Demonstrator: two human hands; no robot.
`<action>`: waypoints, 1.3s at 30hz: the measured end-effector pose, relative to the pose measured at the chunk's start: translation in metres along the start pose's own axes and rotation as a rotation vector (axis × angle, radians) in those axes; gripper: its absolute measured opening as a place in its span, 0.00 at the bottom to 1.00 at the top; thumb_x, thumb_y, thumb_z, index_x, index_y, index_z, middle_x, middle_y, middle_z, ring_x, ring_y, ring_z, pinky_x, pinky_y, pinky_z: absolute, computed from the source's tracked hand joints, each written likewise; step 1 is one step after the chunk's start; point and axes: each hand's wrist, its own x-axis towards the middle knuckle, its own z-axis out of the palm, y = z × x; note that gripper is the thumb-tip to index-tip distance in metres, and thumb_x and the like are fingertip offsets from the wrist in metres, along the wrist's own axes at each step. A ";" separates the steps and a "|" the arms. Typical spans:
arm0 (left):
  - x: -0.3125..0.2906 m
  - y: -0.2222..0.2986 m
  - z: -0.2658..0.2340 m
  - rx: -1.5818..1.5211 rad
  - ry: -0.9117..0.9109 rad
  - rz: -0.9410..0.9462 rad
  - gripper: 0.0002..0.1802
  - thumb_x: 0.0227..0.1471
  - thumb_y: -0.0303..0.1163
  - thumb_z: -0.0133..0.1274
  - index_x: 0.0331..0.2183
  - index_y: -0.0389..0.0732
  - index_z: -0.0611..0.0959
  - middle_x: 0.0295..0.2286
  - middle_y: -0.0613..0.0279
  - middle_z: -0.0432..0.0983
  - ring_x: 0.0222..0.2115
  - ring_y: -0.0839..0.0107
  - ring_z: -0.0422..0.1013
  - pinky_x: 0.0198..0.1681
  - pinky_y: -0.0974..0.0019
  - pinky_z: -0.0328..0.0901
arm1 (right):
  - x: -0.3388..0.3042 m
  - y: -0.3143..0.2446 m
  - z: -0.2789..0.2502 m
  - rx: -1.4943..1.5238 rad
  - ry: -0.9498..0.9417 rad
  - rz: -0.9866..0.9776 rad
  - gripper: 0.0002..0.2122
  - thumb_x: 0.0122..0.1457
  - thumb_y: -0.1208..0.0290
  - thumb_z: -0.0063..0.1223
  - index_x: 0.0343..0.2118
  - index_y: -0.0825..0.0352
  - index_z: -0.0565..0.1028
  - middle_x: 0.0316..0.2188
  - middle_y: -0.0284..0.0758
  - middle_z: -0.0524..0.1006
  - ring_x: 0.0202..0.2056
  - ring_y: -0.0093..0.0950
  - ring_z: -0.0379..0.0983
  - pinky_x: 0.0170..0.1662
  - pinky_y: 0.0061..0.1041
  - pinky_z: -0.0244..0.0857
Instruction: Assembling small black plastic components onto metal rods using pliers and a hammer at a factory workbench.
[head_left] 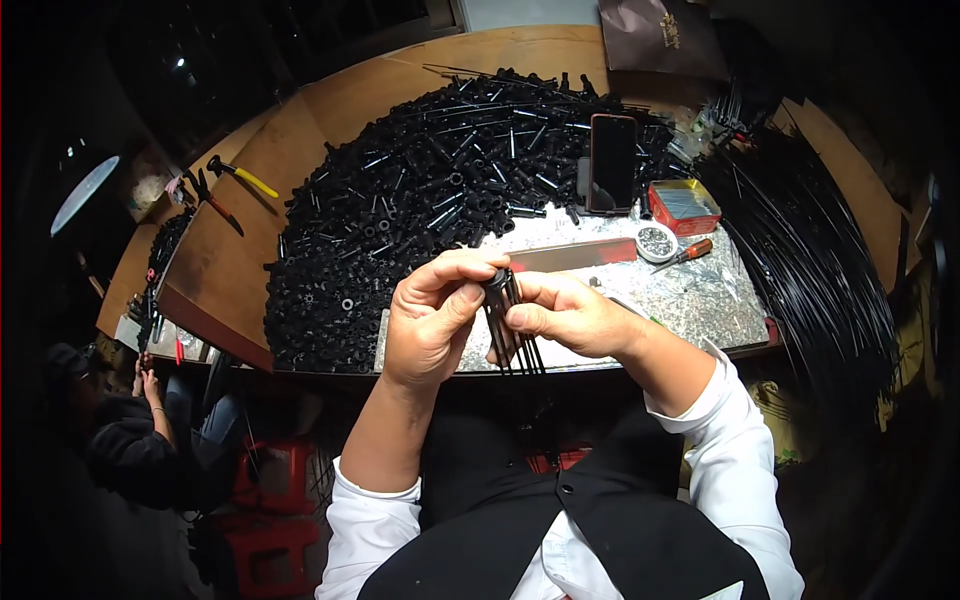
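My left hand is closed, thumb and fingers pinching a small black round hub. Several thin black rods hang down from the hub toward my lap. From the other side my right hand is closed around the upper part of these rods, its thumb pressed near the hub. The fingers partly hide where the rods meet the hub. Behind my hands spreads a large heap of black plastic tubular pieces, some with shiny shafts.
Past my hands are a flat metal bar, a white bowl of small metal bits, an orange-handled screwdriver, a red tin and a propped phone. Long black rods lie right. Pliers lie left; another person sits beyond.
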 end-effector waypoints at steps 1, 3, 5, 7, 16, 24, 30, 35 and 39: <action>-0.001 0.001 -0.003 -0.017 -0.014 -0.019 0.09 0.53 0.21 0.50 0.39 0.35 0.79 0.41 0.54 0.74 0.43 0.69 0.70 0.50 0.65 0.64 | 0.000 -0.001 0.000 0.000 0.005 -0.004 0.13 0.63 0.67 0.45 0.45 0.71 0.69 0.34 0.37 0.76 0.37 0.28 0.75 0.43 0.30 0.70; 0.000 0.001 -0.002 -0.021 -0.022 -0.014 0.09 0.53 0.21 0.50 0.39 0.35 0.79 0.41 0.54 0.74 0.43 0.69 0.70 0.50 0.65 0.64 | 0.002 -0.002 -0.001 -0.053 -0.052 0.017 0.13 0.63 0.66 0.46 0.44 0.70 0.69 0.34 0.37 0.76 0.36 0.27 0.75 0.42 0.29 0.69; -0.001 0.003 0.002 -0.035 0.019 -0.077 0.11 0.52 0.25 0.53 0.39 0.35 0.79 0.45 0.52 0.71 0.45 0.67 0.69 0.51 0.64 0.63 | 0.001 0.000 -0.002 -0.062 -0.005 0.018 0.13 0.62 0.65 0.47 0.43 0.70 0.70 0.34 0.36 0.76 0.35 0.26 0.74 0.41 0.28 0.69; 0.005 0.000 0.004 -0.004 0.011 -0.049 0.11 0.52 0.25 0.53 0.40 0.35 0.79 0.47 0.51 0.68 0.46 0.66 0.68 0.51 0.63 0.63 | 0.003 0.004 -0.010 0.031 -0.057 0.068 0.15 0.60 0.62 0.50 0.42 0.70 0.71 0.33 0.34 0.75 0.35 0.25 0.74 0.41 0.28 0.69; 0.026 0.008 -0.003 -0.084 -0.291 -0.183 0.14 0.49 0.25 0.57 0.40 0.31 0.79 0.43 0.47 0.71 0.45 0.63 0.69 0.47 0.65 0.66 | 0.005 -0.005 -0.011 0.058 -0.209 0.115 0.16 0.53 0.63 0.59 0.39 0.69 0.72 0.31 0.34 0.74 0.36 0.32 0.76 0.43 0.34 0.71; 0.023 0.017 0.026 0.664 0.243 -0.134 0.17 0.45 0.18 0.58 0.40 0.31 0.75 0.27 0.59 0.78 0.28 0.78 0.74 0.32 0.75 0.70 | 0.006 -0.004 -0.002 -0.840 0.559 -0.187 0.14 0.50 0.71 0.62 0.17 0.67 0.66 0.15 0.29 0.69 0.19 0.17 0.62 0.22 0.20 0.58; 0.014 0.018 0.011 0.907 0.156 -0.043 0.14 0.46 0.22 0.59 0.38 0.30 0.79 0.28 0.57 0.79 0.29 0.76 0.76 0.32 0.74 0.70 | -0.001 0.008 0.007 -0.486 0.424 -0.113 0.05 0.55 0.78 0.55 0.31 0.69 0.70 0.25 0.29 0.73 0.28 0.16 0.68 0.35 0.18 0.65; 0.011 0.038 0.007 0.788 -0.026 -0.117 0.12 0.48 0.22 0.57 0.38 0.32 0.80 0.26 0.60 0.78 0.29 0.81 0.72 0.33 0.75 0.68 | -0.003 0.003 0.003 -0.188 0.353 0.052 0.04 0.56 0.81 0.52 0.30 0.68 0.68 0.30 0.31 0.73 0.33 0.20 0.73 0.40 0.21 0.69; 0.006 0.040 0.010 0.806 -0.115 0.002 0.10 0.50 0.21 0.52 0.38 0.33 0.78 0.30 0.57 0.76 0.29 0.76 0.71 0.32 0.70 0.67 | -0.001 0.000 0.013 -0.233 0.374 0.093 0.07 0.54 0.80 0.55 0.35 0.68 0.69 0.29 0.31 0.73 0.34 0.20 0.72 0.40 0.21 0.68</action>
